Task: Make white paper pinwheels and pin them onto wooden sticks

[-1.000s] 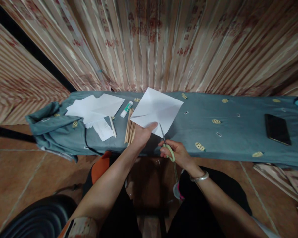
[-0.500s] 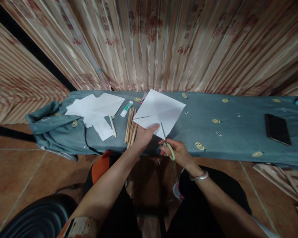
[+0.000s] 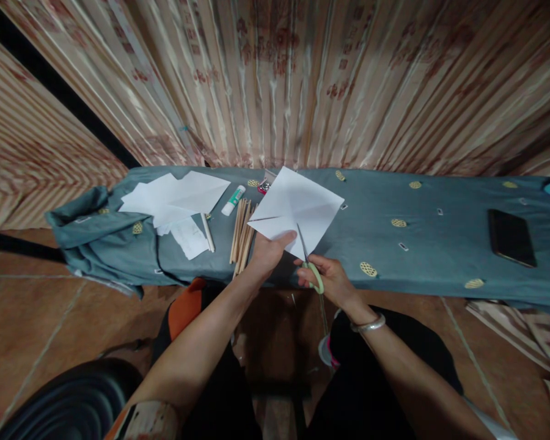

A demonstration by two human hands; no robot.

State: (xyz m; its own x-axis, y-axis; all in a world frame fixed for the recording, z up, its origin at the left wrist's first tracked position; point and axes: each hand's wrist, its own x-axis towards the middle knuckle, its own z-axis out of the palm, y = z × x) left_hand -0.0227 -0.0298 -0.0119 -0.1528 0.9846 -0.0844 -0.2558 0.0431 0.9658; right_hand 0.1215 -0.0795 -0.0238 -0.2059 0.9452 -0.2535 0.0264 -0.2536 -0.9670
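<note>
Mostly, the white paper (image 3: pixel 302 198) extends forward beyond both hands (image 3: pixel 266 252) (image 3: pixel 329 277).

I'm seeing a black phone (image 3: pixel 512 238) lying flat on the teal cloth (image 3: pixel 444 260), flowery pleated curtain (image 3: pixel 311 91) behind, some round ribbed black thing (image 3: pixel 68 406) bottom left.

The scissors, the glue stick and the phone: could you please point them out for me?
Scissors (image 3: pixel 307 265): head view, top of the green handle.
Glue stick (image 3: pixel 233 200): head view, middle of the tube.
Phone (image 3: pixel 512 238): head view, middle of its dark face.
</note>
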